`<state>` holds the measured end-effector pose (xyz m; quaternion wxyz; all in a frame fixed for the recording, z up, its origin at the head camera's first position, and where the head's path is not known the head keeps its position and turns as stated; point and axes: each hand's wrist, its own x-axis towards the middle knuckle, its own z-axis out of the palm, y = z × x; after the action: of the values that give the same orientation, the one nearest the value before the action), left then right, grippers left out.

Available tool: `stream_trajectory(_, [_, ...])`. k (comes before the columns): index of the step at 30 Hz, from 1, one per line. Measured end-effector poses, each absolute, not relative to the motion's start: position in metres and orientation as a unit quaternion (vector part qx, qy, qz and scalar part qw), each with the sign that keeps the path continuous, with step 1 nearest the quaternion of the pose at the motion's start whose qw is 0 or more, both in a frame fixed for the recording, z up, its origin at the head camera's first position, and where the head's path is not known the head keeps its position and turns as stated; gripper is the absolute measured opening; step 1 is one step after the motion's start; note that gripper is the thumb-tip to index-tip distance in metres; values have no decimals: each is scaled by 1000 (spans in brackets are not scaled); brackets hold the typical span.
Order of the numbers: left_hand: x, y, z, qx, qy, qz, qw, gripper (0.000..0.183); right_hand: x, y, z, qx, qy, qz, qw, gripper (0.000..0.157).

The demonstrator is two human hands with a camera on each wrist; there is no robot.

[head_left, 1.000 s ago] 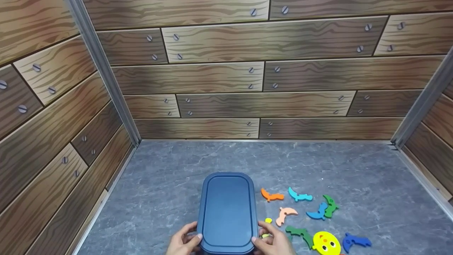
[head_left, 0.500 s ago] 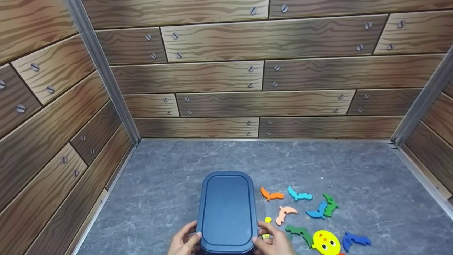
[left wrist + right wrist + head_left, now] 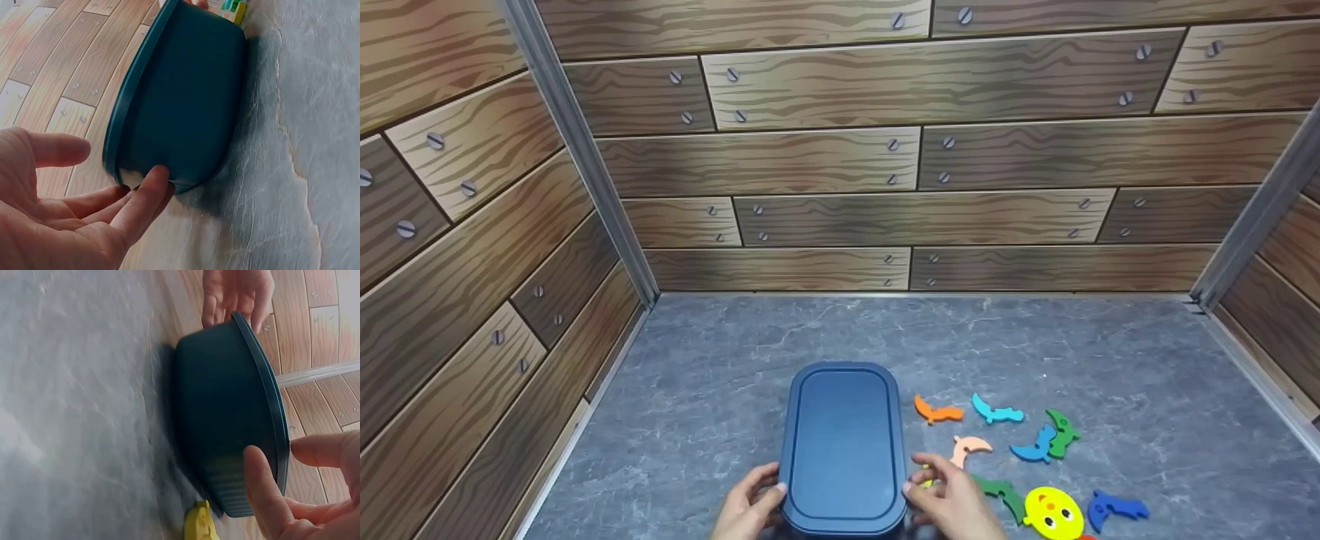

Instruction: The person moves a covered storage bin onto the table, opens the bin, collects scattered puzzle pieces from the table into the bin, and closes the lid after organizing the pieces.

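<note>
A dark blue lidded box [image 3: 844,450] stands on the grey marbled surface, its lid on. At its near left corner my left hand [image 3: 746,506] has its fingertips by the box side, and in the left wrist view its thumb stands apart from the lid edge. My right hand [image 3: 956,502] is beside the near right corner with its fingers spread. In the right wrist view, the right thumb and a finger [image 3: 261,489] are close to the lid edge and side; whether they touch cannot be told. A yellow piece [image 3: 199,523] lies below the right hand, partly hidden.
Right of the box lie curved pieces: orange [image 3: 937,411], light blue [image 3: 997,410], blue [image 3: 1035,445], green [image 3: 1061,433], peach [image 3: 969,448], dark green [image 3: 1001,495] and dark blue [image 3: 1117,508]. A yellow smiling face piece [image 3: 1054,514] lies nearby. Wood-patterned walls [image 3: 810,165] enclose the surface.
My right hand has drawn slightly right and its fingers have spread from the box, covering part of the peach piece. The left hand has loosened slightly. The box stays in place.
</note>
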<state>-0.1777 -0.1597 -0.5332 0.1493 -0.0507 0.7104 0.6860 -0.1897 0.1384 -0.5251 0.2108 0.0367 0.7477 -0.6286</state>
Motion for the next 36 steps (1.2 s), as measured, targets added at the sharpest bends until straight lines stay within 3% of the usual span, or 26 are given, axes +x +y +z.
stream_trajectory(5, [-187, -162, -533, -31, 725, 677, 118, 55, -207, 136, -520, 21, 787, -591, 178, 67])
stream_trajectory(15, [-219, -156, -527, -61, 760, 641, 85, 62, -245, 117, -508, -34, 895, -445, 22, 48])
stream_trajectory(22, [-241, -149, -532, -15, 753, 657, 44, 65, -275, 99, -513, -61, 915, -391, -76, 44])
stream_trajectory(31, [-263, -142, -532, -3, 711, 701, 63, 61, -307, 78, -513, -130, 933, -316, -113, 38])
stream_trajectory(36, [-277, -139, -546, -3, 704, 708, 61, 54, -320, 68, -512, -167, 940, -280, -102, 36])
